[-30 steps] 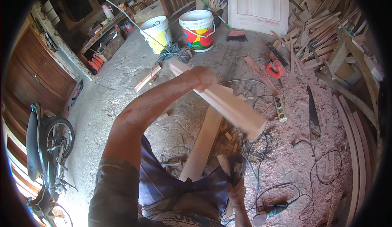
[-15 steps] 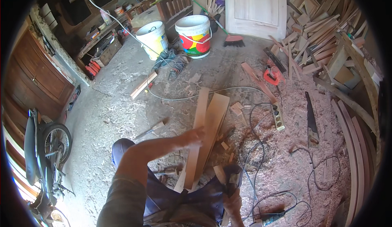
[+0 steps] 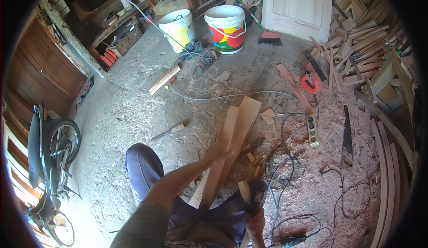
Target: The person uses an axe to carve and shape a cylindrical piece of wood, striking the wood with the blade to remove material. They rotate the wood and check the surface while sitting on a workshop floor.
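My left hand (image 3: pixel 220 147) lies, somewhat blurred, on a narrow pale board (image 3: pixel 228 121) with its fingers apart. That board rests on a wider plank (image 3: pixel 246 109) running up from between my legs. At the lower middle, my right hand (image 3: pixel 253 221) grips a dark tool (image 3: pixel 257 193) with a pale wooden piece (image 3: pixel 244 188) at its left; its exact kind is unclear. A chisel-like tool (image 3: pixel 177 127) with a wooden handle lies left of the boards, and small offcuts (image 3: pixel 269 116) lie right of them.
Two buckets (image 3: pixel 224 36) stand behind cords. A power strip (image 3: pixel 313 134), red power tool (image 3: pixel 310 83) and handsaw (image 3: pixel 347 136) lie rightward among shavings. Scrap wood (image 3: pixel 361 38) is piled at right. A motorbike (image 3: pixel 35 154) stands at left, a panel (image 3: pixel 294 9) at the back.
The narrow board, raised diagonally in my left hand earlier, now lies along the wider plank. My left hand has come down onto it, and my left knee shows more.
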Motion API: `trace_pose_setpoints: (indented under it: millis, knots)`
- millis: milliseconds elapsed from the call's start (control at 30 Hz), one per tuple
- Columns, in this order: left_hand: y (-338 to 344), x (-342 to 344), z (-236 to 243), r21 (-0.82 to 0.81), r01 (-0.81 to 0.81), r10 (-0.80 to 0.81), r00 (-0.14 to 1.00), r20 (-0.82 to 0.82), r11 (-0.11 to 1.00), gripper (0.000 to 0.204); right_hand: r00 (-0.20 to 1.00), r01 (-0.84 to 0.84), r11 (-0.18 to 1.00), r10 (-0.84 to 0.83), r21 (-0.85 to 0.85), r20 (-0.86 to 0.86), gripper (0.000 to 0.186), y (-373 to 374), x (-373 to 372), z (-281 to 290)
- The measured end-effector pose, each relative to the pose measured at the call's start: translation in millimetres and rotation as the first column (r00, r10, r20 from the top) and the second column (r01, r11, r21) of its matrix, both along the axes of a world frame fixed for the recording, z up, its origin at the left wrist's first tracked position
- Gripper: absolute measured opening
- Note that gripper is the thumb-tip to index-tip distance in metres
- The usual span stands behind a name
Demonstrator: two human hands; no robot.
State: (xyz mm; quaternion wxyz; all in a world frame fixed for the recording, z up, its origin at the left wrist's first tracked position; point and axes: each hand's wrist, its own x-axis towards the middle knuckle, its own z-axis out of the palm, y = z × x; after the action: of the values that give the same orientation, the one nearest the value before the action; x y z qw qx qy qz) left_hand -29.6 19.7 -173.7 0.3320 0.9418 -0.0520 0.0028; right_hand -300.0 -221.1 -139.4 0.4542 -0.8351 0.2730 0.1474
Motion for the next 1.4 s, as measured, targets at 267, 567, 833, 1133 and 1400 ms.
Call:
trace_pose_setpoints:
  millis: [267,567,833,1133,1400]
  knots:
    - [-43.5,-1.6,2.7,0.154,-0.198,0.239,0.914,-0.327,0.968,0.081,0.996,0.015,1.000,-0.014,0.008,-0.088,0.045,-10.0,1.4,3.0]
    - [-53.9,-30.5,13.5,0.482,0.067,0.162,0.894,-0.418,0.874,0.104,0.987,0.003,0.999,0.002,0.035,-0.160,0.048,-15.1,16.7,17.5]
    - [-12.2,-20.7,-13.2,0.216,-0.009,0.136,0.804,-0.579,0.976,0.121,0.980,0.090,0.989,-0.068,0.115,-0.184,0.051,-8.2,20.3,27.1]
    - [91.3,-52.5,-20.9,-0.163,-0.011,-0.065,0.891,-0.449,0.987,0.111,0.993,0.063,0.988,-0.048,0.138,-0.108,0.045,-5.5,15.5,11.7]
    - [2.9,-76.8,32.8,0.273,-0.164,0.282,0.829,-0.482,0.948,0.094,0.996,0.087,0.988,-0.082,0.131,-0.044,0.047,-11.7,8.5,12.0]
